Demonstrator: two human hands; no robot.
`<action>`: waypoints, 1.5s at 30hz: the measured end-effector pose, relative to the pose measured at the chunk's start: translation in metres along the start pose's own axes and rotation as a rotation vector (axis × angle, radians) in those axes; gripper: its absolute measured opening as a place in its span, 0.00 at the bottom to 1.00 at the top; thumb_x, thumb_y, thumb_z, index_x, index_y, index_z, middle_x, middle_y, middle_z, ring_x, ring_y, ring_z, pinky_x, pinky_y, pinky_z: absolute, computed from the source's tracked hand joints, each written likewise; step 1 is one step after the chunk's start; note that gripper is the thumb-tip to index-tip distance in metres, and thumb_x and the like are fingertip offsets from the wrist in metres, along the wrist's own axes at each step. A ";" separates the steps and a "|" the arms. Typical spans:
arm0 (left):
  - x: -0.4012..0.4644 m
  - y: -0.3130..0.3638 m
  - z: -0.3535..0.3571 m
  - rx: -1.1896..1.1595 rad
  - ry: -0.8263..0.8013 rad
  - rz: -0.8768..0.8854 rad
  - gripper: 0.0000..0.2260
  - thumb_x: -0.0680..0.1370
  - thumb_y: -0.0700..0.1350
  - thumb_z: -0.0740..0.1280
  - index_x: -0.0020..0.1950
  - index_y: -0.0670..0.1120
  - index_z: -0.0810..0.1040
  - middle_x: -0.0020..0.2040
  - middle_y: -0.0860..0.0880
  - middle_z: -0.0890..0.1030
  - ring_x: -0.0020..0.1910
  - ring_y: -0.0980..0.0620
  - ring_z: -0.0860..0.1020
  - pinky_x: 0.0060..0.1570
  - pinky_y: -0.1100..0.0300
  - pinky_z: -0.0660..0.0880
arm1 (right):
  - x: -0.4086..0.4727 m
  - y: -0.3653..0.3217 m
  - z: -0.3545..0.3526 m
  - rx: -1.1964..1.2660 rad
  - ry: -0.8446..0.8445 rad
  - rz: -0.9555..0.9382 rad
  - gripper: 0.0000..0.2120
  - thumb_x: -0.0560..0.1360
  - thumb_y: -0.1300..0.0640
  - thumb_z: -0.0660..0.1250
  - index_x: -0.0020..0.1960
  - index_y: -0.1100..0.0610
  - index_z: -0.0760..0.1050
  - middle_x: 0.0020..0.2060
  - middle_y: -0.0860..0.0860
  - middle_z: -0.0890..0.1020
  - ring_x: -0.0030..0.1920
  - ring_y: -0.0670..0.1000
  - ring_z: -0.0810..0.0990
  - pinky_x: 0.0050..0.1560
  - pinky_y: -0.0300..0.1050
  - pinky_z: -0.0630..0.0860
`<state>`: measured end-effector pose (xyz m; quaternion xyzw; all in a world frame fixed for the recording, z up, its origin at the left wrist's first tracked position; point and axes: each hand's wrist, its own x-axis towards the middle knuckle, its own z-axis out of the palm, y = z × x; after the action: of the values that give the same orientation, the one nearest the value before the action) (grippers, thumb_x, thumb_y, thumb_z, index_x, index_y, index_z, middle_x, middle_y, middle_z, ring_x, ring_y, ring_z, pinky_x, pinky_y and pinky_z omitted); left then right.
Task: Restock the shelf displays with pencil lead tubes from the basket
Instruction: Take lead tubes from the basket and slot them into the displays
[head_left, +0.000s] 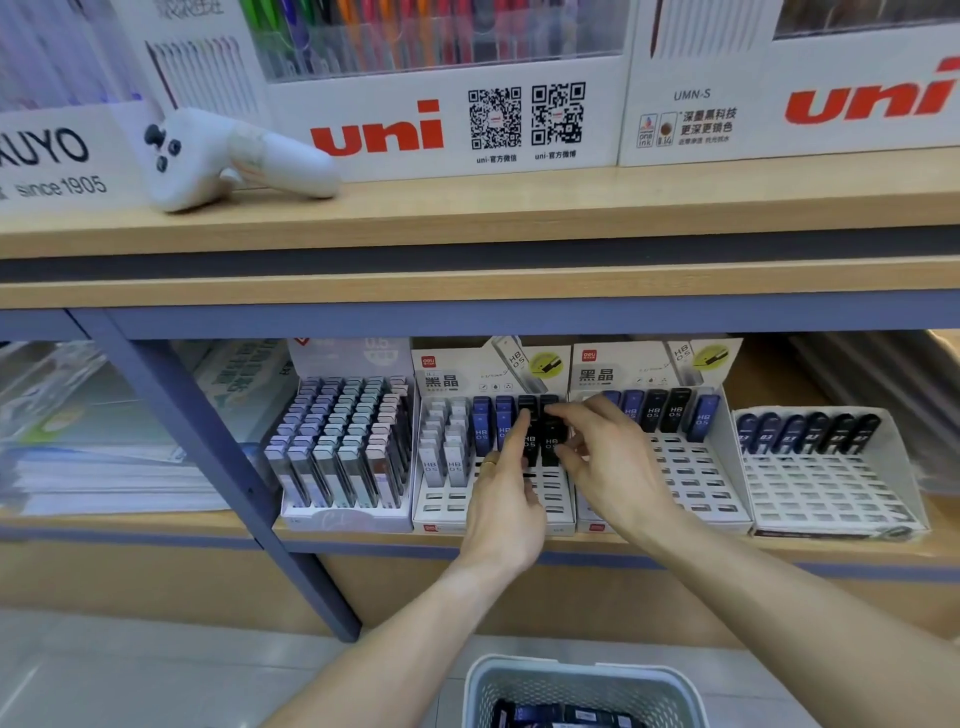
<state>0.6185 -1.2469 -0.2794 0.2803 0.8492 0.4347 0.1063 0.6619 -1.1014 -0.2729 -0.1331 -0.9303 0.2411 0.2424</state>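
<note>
On the lower shelf (363, 538), at the middle display tray (447, 506), a black lead tube (530, 441) is being seated in its slot. It is pinched near the cap by the left hand (506, 499), thumb and forefinger curled round it, while a neighbouring black tube (551, 441) is gripped by the curled fingers of the right hand (605, 457). Empty slots are seen lower in the tray. The basket (582, 691) sits on the floor below with more tubes inside; a return reach down to it is judged to be called for next
</note>
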 end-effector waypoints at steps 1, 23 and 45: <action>-0.002 0.000 0.000 0.007 -0.003 0.022 0.40 0.81 0.32 0.57 0.80 0.69 0.47 0.74 0.45 0.70 0.69 0.47 0.73 0.64 0.48 0.76 | -0.003 -0.001 -0.002 0.000 -0.001 -0.007 0.22 0.76 0.61 0.71 0.69 0.50 0.75 0.55 0.49 0.77 0.44 0.51 0.82 0.48 0.53 0.81; -0.143 -0.113 0.031 0.600 -0.645 0.245 0.25 0.85 0.49 0.59 0.82 0.55 0.57 0.76 0.44 0.66 0.73 0.42 0.67 0.71 0.48 0.67 | -0.258 0.045 0.003 -0.059 -0.740 0.086 0.23 0.81 0.46 0.66 0.74 0.49 0.68 0.68 0.48 0.76 0.68 0.51 0.73 0.67 0.45 0.70; -0.153 -0.223 0.151 0.687 -0.931 -0.142 0.32 0.78 0.47 0.73 0.78 0.44 0.65 0.72 0.41 0.71 0.70 0.40 0.69 0.71 0.51 0.67 | -0.289 0.092 0.166 -0.103 -0.972 0.449 0.20 0.75 0.58 0.71 0.67 0.53 0.75 0.60 0.54 0.81 0.61 0.57 0.80 0.60 0.51 0.78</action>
<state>0.7222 -1.3346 -0.5580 0.4028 0.8221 -0.0427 0.4002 0.8330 -1.1920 -0.5590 -0.2135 -0.8945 0.2749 -0.2805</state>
